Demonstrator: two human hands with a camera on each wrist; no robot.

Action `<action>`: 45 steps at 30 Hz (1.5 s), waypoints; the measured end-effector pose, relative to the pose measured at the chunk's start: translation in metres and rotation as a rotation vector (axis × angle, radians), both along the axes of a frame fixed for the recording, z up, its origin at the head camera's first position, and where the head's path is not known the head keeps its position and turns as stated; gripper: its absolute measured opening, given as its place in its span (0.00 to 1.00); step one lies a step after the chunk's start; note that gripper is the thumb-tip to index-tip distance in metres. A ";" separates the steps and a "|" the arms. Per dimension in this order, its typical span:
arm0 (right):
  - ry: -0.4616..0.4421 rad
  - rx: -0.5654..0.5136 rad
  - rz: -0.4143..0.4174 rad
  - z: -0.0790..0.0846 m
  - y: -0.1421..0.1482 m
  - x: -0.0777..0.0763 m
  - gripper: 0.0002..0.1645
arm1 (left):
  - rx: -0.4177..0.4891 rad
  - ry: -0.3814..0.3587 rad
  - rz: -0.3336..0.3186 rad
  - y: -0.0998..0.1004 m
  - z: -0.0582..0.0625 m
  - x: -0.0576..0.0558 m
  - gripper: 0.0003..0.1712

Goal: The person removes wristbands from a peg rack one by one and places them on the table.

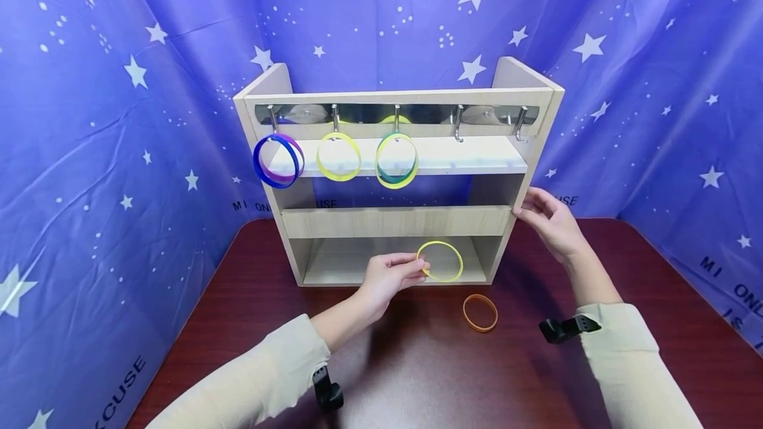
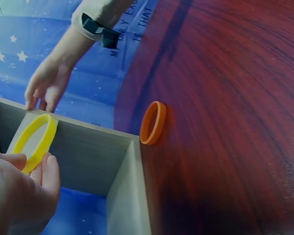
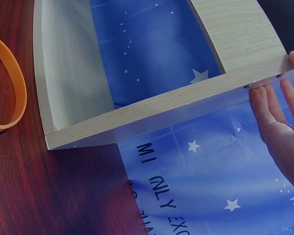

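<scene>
Behind everything hangs a blue star-printed curtain (image 1: pixel 369 25), and your wooden rack (image 1: pixel 393 222) stands in front of it on the dark red worktop (image 1: pixel 393 363). On the leftmost hook (image 1: pixel 271 114) hang a blue ring (image 1: pixel 256 163) and a purple ring (image 1: pixel 302 157), the blue one in front. The next hook carries a single yellow ring (image 1: pixel 338 178), and the middle one a front yellow ring (image 1: pixel 393 184) overlapping a green ring (image 1: pixel 398 171).

Below these, your left grip (image 1: pixel 386 280) is pinching the yellow band (image 2: pixel 51 130) between thumb and fingers — it has the band by its left side, held up in front of the rack's lowest compartment, right of the rack's middle. Further right, the orange band (image 3: pixel 20 93) lies on the worktop, near the rack's front right corner and apart from both your grips.

At the far right, your right grip (image 1: pixel 554 227) rests on the rack's right side panel (image 3: pixel 161 100), level with the middle rail. Its fingers are a little spread along the outer face, with your thumb at the front edge — how far the thumb reaches round is hard to tell, since the right wrist view cuts it off
</scene>
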State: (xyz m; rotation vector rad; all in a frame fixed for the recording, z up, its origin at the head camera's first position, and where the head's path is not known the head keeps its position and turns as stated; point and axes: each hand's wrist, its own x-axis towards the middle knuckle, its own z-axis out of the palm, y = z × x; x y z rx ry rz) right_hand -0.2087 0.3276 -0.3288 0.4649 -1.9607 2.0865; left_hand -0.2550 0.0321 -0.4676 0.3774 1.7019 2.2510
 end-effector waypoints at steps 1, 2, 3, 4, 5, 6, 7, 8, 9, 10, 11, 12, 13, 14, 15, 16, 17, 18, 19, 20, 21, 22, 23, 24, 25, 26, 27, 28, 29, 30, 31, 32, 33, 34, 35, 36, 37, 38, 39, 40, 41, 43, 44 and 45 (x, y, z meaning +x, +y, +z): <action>0.001 0.002 0.002 0.000 0.000 0.000 0.22 | -0.007 -0.012 0.009 -0.003 0.014 0.011 0.24; 0.004 0.000 0.007 0.001 0.000 0.000 0.22 | -0.027 -0.009 0.017 -0.006 0.031 0.025 0.22; 0.008 -0.002 0.011 0.001 0.000 -0.001 0.23 | -0.045 -0.015 0.030 -0.010 0.048 0.039 0.20; 0.011 -0.004 0.015 0.001 0.000 -0.001 0.23 | -0.058 -0.030 0.043 -0.012 0.063 0.050 0.18; 0.014 -0.003 0.017 0.001 0.000 -0.001 0.23 | -0.066 -0.047 0.047 -0.014 0.074 0.059 0.17; 0.016 0.000 0.018 0.001 0.000 -0.001 0.23 | -0.083 -0.075 0.045 -0.016 0.089 0.070 0.17; 0.019 -0.002 0.019 0.002 0.000 -0.002 0.23 | -0.090 -0.079 0.046 -0.017 0.089 0.070 0.17; 0.021 0.001 0.018 0.002 0.001 -0.002 0.23 | -0.096 -0.080 0.045 -0.017 0.085 0.069 0.17; 0.022 0.002 0.017 0.002 0.001 -0.002 0.23 | -0.082 -0.053 0.040 -0.016 0.072 0.062 0.16; 0.023 0.003 0.015 0.002 0.001 -0.002 0.23 | -0.099 -0.055 0.038 -0.015 0.063 0.058 0.17; 0.024 0.003 0.014 0.002 0.001 -0.002 0.23 | -0.110 -0.049 0.034 -0.015 0.053 0.053 0.19; 0.024 0.003 0.013 0.001 0.001 -0.001 0.23 | -0.121 -0.049 0.032 -0.014 0.042 0.047 0.20; 0.025 -0.003 0.015 0.001 0.001 -0.001 0.23 | -0.120 -0.029 0.028 -0.014 0.037 0.045 0.20; 0.024 -0.004 0.014 0.001 0.001 -0.001 0.23 | -0.117 -0.013 0.025 -0.014 0.032 0.044 0.19; 0.024 -0.005 0.014 0.001 0.001 -0.001 0.23 | -0.119 -0.021 0.020 -0.013 0.023 0.039 0.20; 0.023 -0.004 0.012 0.001 0.001 -0.001 0.23 | -0.137 -0.049 0.018 -0.013 0.023 0.039 0.21; 0.021 -0.002 0.012 0.001 0.001 -0.001 0.23 | -0.127 -0.048 0.015 -0.012 0.016 0.036 0.21; 0.018 0.000 0.010 0.001 0.001 -0.001 0.23 | -0.122 -0.060 0.012 -0.011 0.013 0.034 0.20; 0.015 0.004 0.007 0.001 0.001 -0.001 0.23 | -0.117 -0.072 0.008 -0.011 0.010 0.033 0.19; 0.013 0.006 0.005 0.001 0.001 -0.001 0.23 | -0.121 -0.103 0.005 -0.010 0.003 0.028 0.20; 0.010 0.009 0.003 0.001 0.000 0.000 0.23 | -0.125 -0.137 0.005 -0.009 -0.004 0.023 0.20; 0.008 0.007 0.004 0.001 0.000 -0.001 0.23 | -0.126 -0.150 0.008 -0.009 -0.004 0.023 0.19; 0.007 0.006 0.003 0.001 0.000 -0.001 0.23 | -0.129 -0.166 0.011 -0.009 -0.004 0.023 0.18; 0.006 0.004 0.004 0.001 0.000 -0.001 0.23 | -0.131 -0.179 0.015 -0.009 -0.004 0.024 0.18; 0.006 0.002 0.004 0.001 0.000 -0.001 0.22 | -0.134 -0.183 0.024 -0.008 -0.004 0.024 0.17; 0.007 -0.001 0.006 0.001 0.000 -0.001 0.23 | -0.137 -0.189 0.031 -0.008 -0.004 0.025 0.16; 0.007 -0.002 0.007 0.001 0.000 -0.002 0.23 | -0.140 -0.195 0.039 -0.007 -0.005 0.026 0.15; 0.008 -0.005 0.008 0.001 0.000 -0.002 0.23 | -0.144 -0.198 0.044 -0.006 -0.005 0.027 0.15; 0.009 -0.005 0.006 0.001 0.000 -0.002 0.23 | -0.149 -0.199 0.046 -0.006 -0.005 0.028 0.14; 0.009 -0.006 0.006 0.000 0.000 -0.002 0.23 | -0.155 -0.200 0.047 -0.005 -0.006 0.029 0.14; 0.009 -0.007 0.006 0.000 0.001 -0.002 0.23 | -0.160 -0.200 0.050 -0.005 -0.006 0.030 0.14; 0.010 -0.007 0.005 0.000 0.001 -0.002 0.23 | -0.164 -0.202 0.050 -0.004 -0.007 0.031 0.15; 0.011 -0.006 0.004 0.000 0.001 -0.002 0.23 | -0.168 -0.200 0.052 -0.004 -0.008 0.032 0.15; 0.012 -0.006 0.004 0.000 0.000 -0.002 0.23 | -0.172 -0.200 0.050 -0.004 -0.008 0.033 0.15; 0.013 -0.008 0.006 0.000 0.000 -0.002 0.23 | -0.173 -0.197 0.052 -0.003 -0.009 0.034 0.15; 0.015 -0.010 0.007 0.000 0.000 -0.002 0.23 | -0.171 -0.197 0.056 -0.003 -0.009 0.035 0.15; 0.016 -0.011 0.008 0.000 0.000 -0.002 0.23 | -0.170 -0.202 0.058 -0.002 -0.008 0.036 0.15; 0.018 -0.012 0.007 0.000 0.000 -0.002 0.23 | -0.171 -0.205 0.057 -0.002 -0.008 0.037 0.14; 0.019 -0.012 0.007 0.000 0.000 -0.002 0.23 | -0.173 -0.210 0.058 -0.002 -0.006 0.039 0.14; 0.020 -0.015 0.008 0.001 0.000 -0.001 0.23 | -0.176 -0.212 0.062 -0.001 -0.005 0.041 0.13; 0.020 -0.015 0.007 0.001 0.000 -0.001 0.23 | -0.178 -0.215 0.067 0.000 -0.003 0.044 0.13; 0.018 -0.011 0.002 0.001 -0.001 0.000 0.23 | -0.190 -0.233 0.074 0.001 0.003 0.050 0.12; 0.017 -0.008 -0.002 0.001 -0.001 0.000 0.23 | -0.196 -0.221 0.078 0.002 0.007 0.054 0.12; 0.014 -0.006 -0.005 0.002 -0.001 0.000 0.23 | -0.202 -0.227 0.084 0.003 0.011 0.058 0.12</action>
